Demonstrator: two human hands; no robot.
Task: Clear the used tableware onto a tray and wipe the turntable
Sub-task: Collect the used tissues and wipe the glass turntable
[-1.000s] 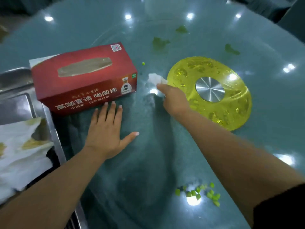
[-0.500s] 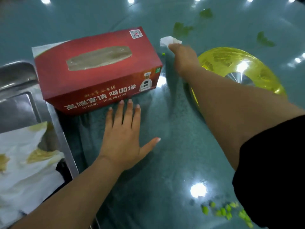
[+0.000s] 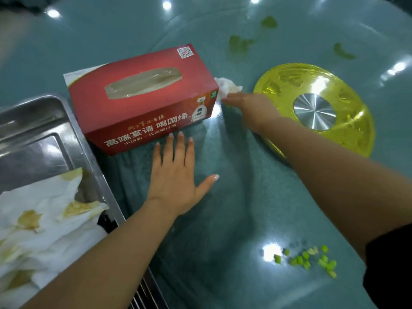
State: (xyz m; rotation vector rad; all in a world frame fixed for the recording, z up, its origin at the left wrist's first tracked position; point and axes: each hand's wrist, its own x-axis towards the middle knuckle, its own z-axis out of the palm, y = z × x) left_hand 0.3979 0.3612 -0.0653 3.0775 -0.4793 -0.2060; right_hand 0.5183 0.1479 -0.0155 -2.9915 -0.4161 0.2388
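My right hand (image 3: 252, 109) presses a crumpled white tissue (image 3: 227, 86) onto the glass turntable (image 3: 223, 219), beside the right end of the red tissue box (image 3: 142, 97). Its fingers lie stretched over the tissue. My left hand (image 3: 176, 175) rests flat on the glass with fingers spread, just in front of the box. A steel tray (image 3: 44, 134) sits at the left edge and holds stained white tissues (image 3: 40, 219). Green vegetable bits (image 3: 310, 260) lie on the glass near the right front, and green smears (image 3: 239, 44) mark the far side.
The yellow translucent hub (image 3: 316, 108) with a steel centre disc sits under the glass at the right, behind my right forearm. More green leaf scraps (image 3: 343, 52) lie far right. A metal rack (image 3: 145, 293) shows below the tray.
My right hand swept the tissue away to the far side of the box, then back to the box's right end. My left hand stayed flat on the glass.
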